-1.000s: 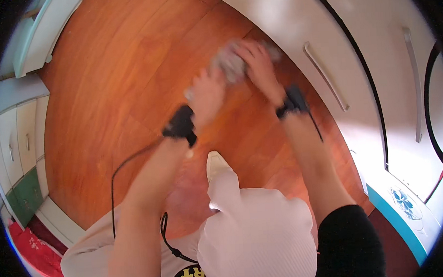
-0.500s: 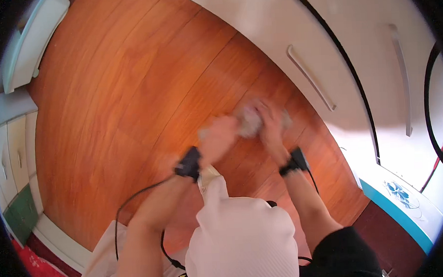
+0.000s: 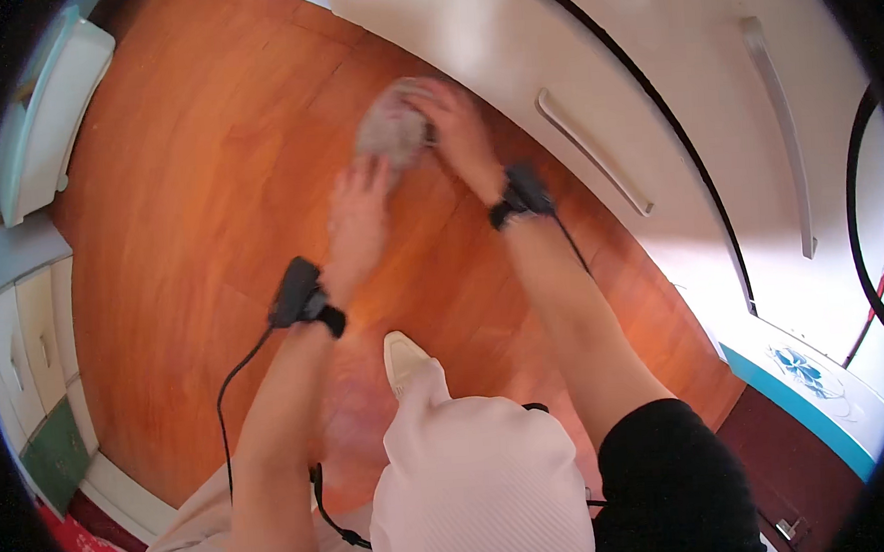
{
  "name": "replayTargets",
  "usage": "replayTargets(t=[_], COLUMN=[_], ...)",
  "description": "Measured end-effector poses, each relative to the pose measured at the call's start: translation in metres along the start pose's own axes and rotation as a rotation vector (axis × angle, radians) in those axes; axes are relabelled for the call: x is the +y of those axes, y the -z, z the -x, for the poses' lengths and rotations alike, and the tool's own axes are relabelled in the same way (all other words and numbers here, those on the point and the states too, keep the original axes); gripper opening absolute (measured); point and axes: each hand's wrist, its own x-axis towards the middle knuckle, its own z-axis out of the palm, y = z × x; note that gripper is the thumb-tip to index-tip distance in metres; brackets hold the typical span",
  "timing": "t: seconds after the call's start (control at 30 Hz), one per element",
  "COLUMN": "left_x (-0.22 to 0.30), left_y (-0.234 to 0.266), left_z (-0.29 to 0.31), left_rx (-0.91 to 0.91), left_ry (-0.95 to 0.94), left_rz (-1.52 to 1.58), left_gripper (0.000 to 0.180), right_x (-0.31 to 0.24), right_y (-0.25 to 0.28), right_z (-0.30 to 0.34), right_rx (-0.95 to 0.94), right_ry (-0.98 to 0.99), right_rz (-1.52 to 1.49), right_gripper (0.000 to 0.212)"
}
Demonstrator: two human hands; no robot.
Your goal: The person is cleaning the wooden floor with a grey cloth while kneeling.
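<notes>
A crumpled pale grey cloth [image 3: 390, 131] lies on the wooden floor ahead of me, slightly blurred. My right hand [image 3: 457, 127] bends its fingers over the cloth's far right side and grips it. At the near edge of the cloth, my left hand [image 3: 357, 215] lies low over the floor, fingers stretched forward and tips touching the fabric. Each wrist wears a black strap with a small box and a cable.
White cabinet fronts with a long handle [image 3: 594, 153] border the floor on the right. Low drawers [image 3: 40, 337] stand at the left, below a white and pale green piece of furniture [image 3: 59, 116]. My light shoe [image 3: 404, 358] and covered knee [image 3: 482, 474] are near the middle.
Both hands and the cloth have swept forward and to the left across the floor. My left hand now reaches the cloth's near edge with fingers extended. The view has shifted a little.
</notes>
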Motion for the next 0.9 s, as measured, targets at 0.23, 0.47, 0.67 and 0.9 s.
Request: replayTargets(t=[0.23,0.47,0.67,0.9], left_x=[0.135,0.185,0.123,-0.025], left_y=[-0.047,-0.066,-0.068,-0.01], left_z=[0.019,0.058,0.069,0.059], left_rx=[-0.159,-0.539,-0.422,-0.231], left_ry=[-0.375,-0.596,-0.374,0.327], left_rz=[0.147,0.41,0.474,0.441], left_gripper=[0.047,0.058,0.043,0.038], right_x=[0.035,0.026,-0.004,-0.039], right_y=[0.124,0.169,0.092,-0.024], right_z=[0.182,0.29,0.199,0.001], right_rx=[-0.08,0.048,0.19,0.133], right_ry=[-0.336,-0.606,-0.663,-0.222], right_rz=[0.374,0.551,0.313,-0.034], right_gripper=[0.046,0.045,0.053,0.031])
